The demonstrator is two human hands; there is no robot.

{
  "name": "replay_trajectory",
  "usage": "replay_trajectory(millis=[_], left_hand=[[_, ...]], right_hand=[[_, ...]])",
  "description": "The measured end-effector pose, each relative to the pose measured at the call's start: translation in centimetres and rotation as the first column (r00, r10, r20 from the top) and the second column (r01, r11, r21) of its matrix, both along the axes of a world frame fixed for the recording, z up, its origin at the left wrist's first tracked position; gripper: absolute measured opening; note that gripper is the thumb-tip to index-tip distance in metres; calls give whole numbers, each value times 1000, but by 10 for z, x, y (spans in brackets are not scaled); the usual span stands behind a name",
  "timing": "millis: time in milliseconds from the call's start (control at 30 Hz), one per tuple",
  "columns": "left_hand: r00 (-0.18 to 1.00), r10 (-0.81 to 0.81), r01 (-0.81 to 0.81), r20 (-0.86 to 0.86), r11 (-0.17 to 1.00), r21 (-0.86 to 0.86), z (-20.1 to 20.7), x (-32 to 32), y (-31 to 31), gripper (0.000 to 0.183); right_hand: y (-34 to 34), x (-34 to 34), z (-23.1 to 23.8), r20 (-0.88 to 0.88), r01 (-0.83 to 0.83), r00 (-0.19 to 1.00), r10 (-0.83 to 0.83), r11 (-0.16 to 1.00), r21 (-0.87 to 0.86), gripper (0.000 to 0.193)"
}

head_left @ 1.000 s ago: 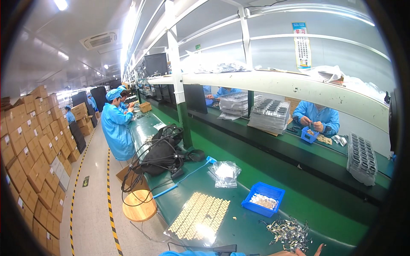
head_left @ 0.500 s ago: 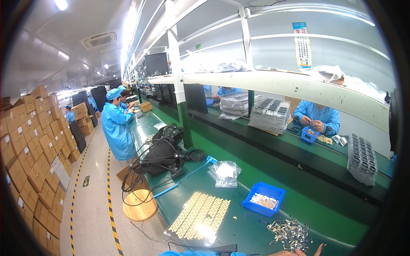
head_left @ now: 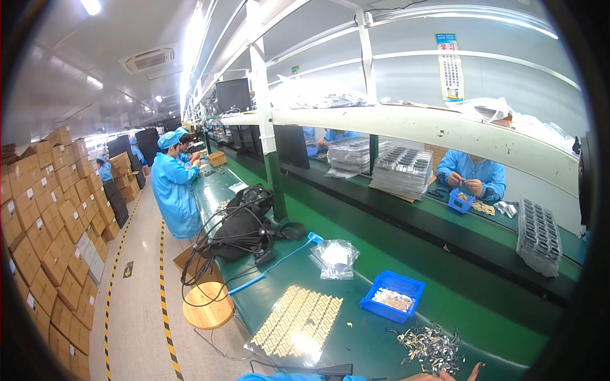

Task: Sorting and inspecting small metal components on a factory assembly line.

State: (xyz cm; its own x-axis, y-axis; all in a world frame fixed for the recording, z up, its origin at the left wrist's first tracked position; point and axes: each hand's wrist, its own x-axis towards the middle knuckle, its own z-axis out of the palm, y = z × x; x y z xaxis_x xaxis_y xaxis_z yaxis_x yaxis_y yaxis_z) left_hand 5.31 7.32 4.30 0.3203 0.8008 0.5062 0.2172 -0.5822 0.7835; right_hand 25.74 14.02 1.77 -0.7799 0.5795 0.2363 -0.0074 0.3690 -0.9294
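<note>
At the bottom edge my left hand (head_left: 419, 378) shows only in part, by the near side of a loose pile of small black, white and metallic parts (head_left: 431, 348). Beside it, fingers at the frame's edge seem to belong to my right hand (head_left: 473, 373), one of them stretched up with a dark tip. Most of both hands is cut off, so anything held is hidden. A blue plastic bin (head_left: 416, 293) with small pale pieces stands just beyond the pile. Left of these lies a clear sheet covered with rows of cream-coloured pieces (head_left: 298, 320).
Clear plastic bags (head_left: 335, 259), a black bag with cables (head_left: 241, 228) and a blue strap (head_left: 270, 269) lie farther along the green bench. A wooden stool (head_left: 208, 306) stands at its left. Across the bench a co-worker (head_left: 471, 174) handles small parts near stacked trays (head_left: 401, 173).
The visible fingers by the pile have shifted very slightly. The bin, pile and sheet stay where they were.
</note>
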Motion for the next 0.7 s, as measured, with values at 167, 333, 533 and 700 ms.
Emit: replay_trajectory(millis=[167,333,533,700], left_hand=[[1000,1,-1,7,1000,-2,-3,1,0,45],[1000,-1,1,-20,1000,-5,1,1,0,45],[1000,-4,4,-9,1000,-13,4,-1,-2,44],[1000,-4,4,-13,1000,-13,4,0,-2,44]], right_hand=[[-2,-2,4,-15,-4,1000,4,1000,13,124],[-2,-1,2,-37,17,999,-16,999,29,124],[-1,0,0,5,1,1000,-1,999,39,123],[0,1,-1,3,-1,1000,1,1000,12,124]])
